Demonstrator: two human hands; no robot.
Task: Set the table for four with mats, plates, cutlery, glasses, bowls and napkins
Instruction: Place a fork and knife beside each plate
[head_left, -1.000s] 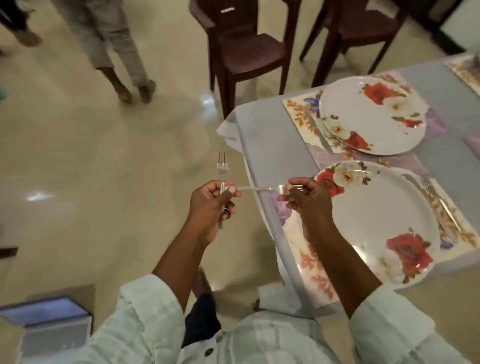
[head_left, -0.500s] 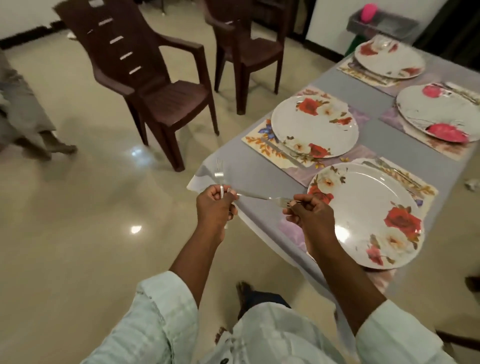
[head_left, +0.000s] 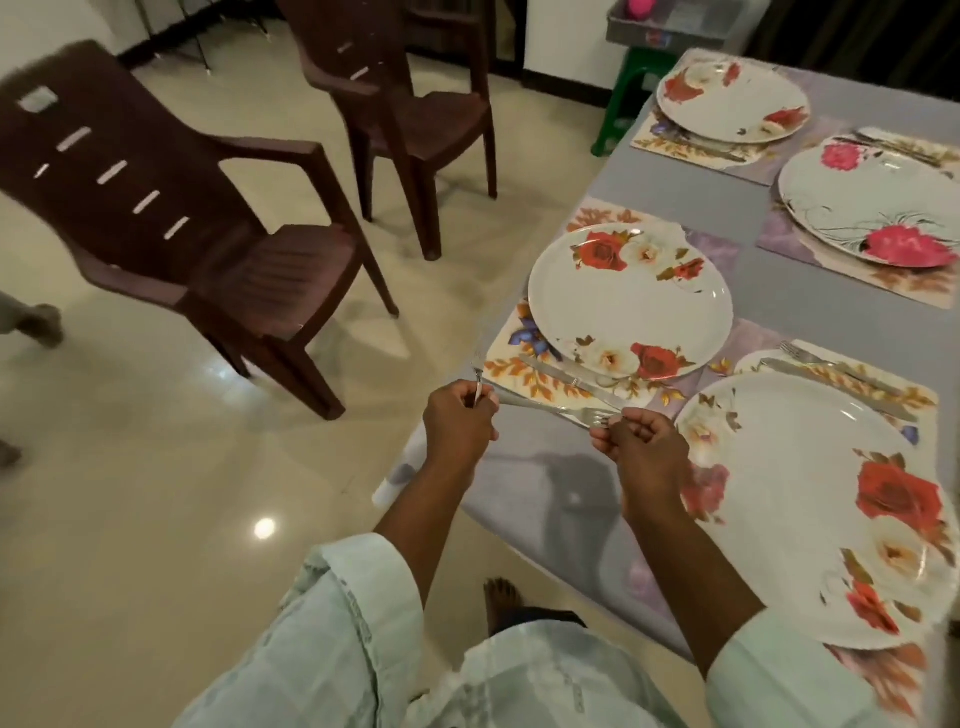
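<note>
Left hand curled in a tight grip round one upright fork, tines poking up above the knuckles, just off the desk's near corner; right hand closed in a narrow pinch on the tine end of a second fork, lying level between the two hands above the grey cloth, its handle reaching to the left fist. Four flowered plates on four mats: nearest plate just right of the right hand, with a knife and fork on the mat at its far edge; second plate beyond the hands, a knife on its mat's near strip, touching nothing held; third plate and pink-flowered fourth plate at the far end. Two brown chairs on the floor to the left, nearer chair well apart from the desk; farther chair behind it.
</note>
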